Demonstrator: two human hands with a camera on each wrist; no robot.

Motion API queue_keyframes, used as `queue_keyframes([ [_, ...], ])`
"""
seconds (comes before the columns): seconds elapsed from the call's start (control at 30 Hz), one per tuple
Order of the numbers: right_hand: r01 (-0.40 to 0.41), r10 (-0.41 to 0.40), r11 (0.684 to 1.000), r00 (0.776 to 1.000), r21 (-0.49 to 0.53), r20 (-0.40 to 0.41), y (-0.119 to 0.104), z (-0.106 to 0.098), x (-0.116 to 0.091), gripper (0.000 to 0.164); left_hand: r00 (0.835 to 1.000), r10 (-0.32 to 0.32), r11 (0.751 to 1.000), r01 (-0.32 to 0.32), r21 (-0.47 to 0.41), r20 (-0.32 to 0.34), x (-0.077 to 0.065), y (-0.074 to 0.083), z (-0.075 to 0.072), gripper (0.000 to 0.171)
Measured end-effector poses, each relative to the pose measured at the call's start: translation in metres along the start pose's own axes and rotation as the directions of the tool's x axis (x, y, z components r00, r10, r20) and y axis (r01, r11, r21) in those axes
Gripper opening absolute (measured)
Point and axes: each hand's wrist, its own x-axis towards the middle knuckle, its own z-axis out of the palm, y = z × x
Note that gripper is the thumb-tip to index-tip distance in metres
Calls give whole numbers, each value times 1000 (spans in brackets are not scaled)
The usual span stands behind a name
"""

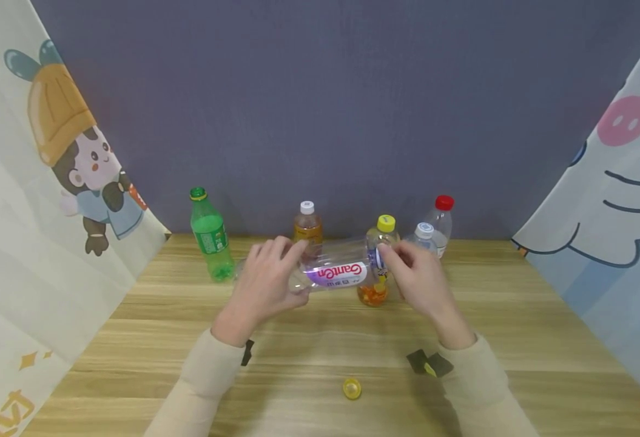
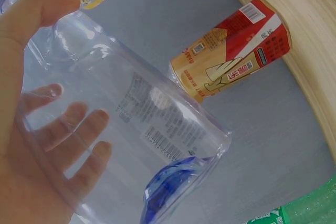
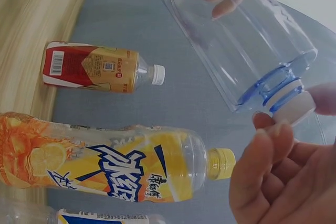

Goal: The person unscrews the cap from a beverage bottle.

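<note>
A clear plastic water bottle (image 1: 337,272) lies sideways in the air between both hands, its printed label upside down in the head view. My left hand (image 1: 267,279) grips the bottle's base end, fingers showing through the plastic in the left wrist view. At the bottle's neck, my right hand (image 1: 420,279) pinches the white cap (image 3: 295,109) between thumb and fingers. The cap sits at the blue-tinted mouth. Just behind the right hand stands an iced tea bottle (image 3: 121,163) with a yellow cap, partly covered by the water bottle in the head view.
A green bottle (image 1: 210,240) stands at the back left. Behind the left hand is a red-and-tan bottle (image 2: 231,51) with a white cap. A white-capped bottle (image 1: 424,233) and a red-capped bottle (image 1: 443,218) stand at back right. A small yellow ring-like piece (image 1: 352,388) lies on the wooden table (image 1: 320,352).
</note>
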Motion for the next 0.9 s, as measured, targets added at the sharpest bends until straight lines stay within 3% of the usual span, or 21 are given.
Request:
queue_keyframes([
  [0.1,4,-5,1000,1000,27,10,1,0,-1,33,1000,3,1000,-3,1,-3,0,0,0,84],
  [0.27,-65,64,996,998,57,12,0,-1,-2,52,1000,2,1000,-2,1,-10,-1,-1,1,84],
  [0.43,-134,134,991,991,7,-24,-1,0,-3,63,1000,1,1000,-1,0,4,0,0,1,84],
  [0.6,-95,95,995,995,-42,-8,-1,1,-1,57,1000,-3,1000,3,0,11,0,0,1,85],
  [0.9,-15,15,1000,1000,-20,14,-1,0,-1,36,1000,-12,1000,12,-3,15,-1,0,0,85],
])
